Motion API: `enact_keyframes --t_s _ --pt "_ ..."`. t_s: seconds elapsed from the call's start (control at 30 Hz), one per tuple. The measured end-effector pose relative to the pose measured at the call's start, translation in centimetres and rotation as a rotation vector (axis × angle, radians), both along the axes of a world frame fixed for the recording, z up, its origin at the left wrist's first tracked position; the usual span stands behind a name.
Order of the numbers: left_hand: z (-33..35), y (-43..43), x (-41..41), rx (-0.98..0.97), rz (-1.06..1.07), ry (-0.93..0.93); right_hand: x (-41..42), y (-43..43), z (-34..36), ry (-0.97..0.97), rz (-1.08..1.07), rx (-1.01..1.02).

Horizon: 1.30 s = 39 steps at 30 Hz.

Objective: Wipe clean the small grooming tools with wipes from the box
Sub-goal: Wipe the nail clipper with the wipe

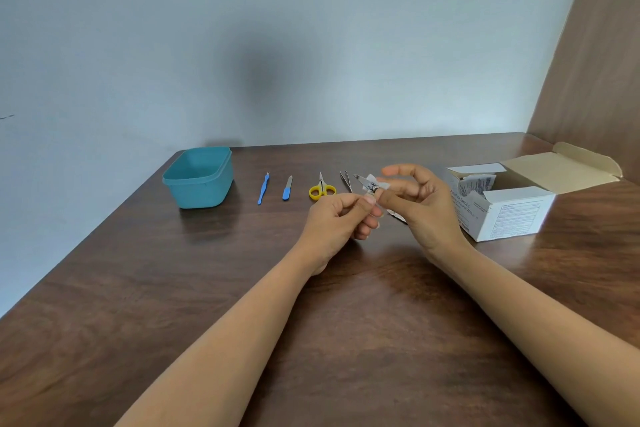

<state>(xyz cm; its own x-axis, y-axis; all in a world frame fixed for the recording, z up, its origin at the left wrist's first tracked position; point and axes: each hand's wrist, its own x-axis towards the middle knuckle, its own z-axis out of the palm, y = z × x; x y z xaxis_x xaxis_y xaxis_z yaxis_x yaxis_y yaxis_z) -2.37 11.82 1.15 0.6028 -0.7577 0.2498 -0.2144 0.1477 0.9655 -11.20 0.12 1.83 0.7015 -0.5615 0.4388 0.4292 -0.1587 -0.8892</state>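
Step in hand, by my judgement: the wiping of one metal tool, apparently a nail clipper (367, 185) with its lever swung up. It is held above the table, just right of frame centre. The left hand (341, 218) grips its lower end between thumb and fingers. The right hand (420, 199) pinches a small white wipe (375, 183) against the clipper's upper part, the remaining fingers spread and curled. The exact contact between wipe and metal is too small to confirm.

The next move calls for a firm hold by the left hand while the right draws the wipe along the lever and jaws, then a turn of the tool so the hidden faces are reached. The clipper is small and smooth, so it is likely to twist in the grip.

Other tools lie in a row on the brown wooden table (173, 288), left of the hands: tweezers (345, 179) nearest, yellow-handled scissors (322, 189), a blue-handled nail file (287, 188), and a blue cuticle pusher (263, 189). None is touched; I judge four still to be wiped.

A teal plastic tub (199, 177) stands at mid-left, open and apparently empty. The alcohol swab box (509, 206) sits at right, lid open, sachets visible inside. A torn sachet wrapper (396, 215) appears to lie on the table just under the right hand.

Nothing obstructs access to the row or to the box.
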Motion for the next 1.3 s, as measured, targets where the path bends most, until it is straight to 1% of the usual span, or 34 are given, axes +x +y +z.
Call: enact_keyframes --t_s 0.2,0.4,0.6,0.77,0.97,1.13,1.3 --pt "-0.05 0.04 0.25 0.021 0.009 -0.044 0.17 -0.27 -0.13 0.002 -0.049 -0.015" --pt "-0.08 0.09 0.38 0.026 0.024 -0.062 0.22 -0.10 -0.31 0.025 0.023 -0.043" --pt "-0.09 0.08 0.33 0.032 0.019 -0.066 0.28 -0.46 -0.32 0.003 -0.058 -0.043" --pt "-0.02 0.13 0.28 0.032 0.023 -0.081 0.36 -0.28 -0.57 0.015 0.004 -0.082" --pt "-0.25 0.06 0.45 0.032 0.014 -0.068 0.47 -0.60 -0.58 0.004 -0.029 0.012" --pt "-0.15 0.08 0.38 0.024 0.010 -0.053 0.48 -0.21 -0.62 0.013 0.033 -0.014" --pt "-0.14 0.08 0.42 0.029 0.012 -0.058 0.43 -0.46 -0.43 -0.011 -0.038 0.017"
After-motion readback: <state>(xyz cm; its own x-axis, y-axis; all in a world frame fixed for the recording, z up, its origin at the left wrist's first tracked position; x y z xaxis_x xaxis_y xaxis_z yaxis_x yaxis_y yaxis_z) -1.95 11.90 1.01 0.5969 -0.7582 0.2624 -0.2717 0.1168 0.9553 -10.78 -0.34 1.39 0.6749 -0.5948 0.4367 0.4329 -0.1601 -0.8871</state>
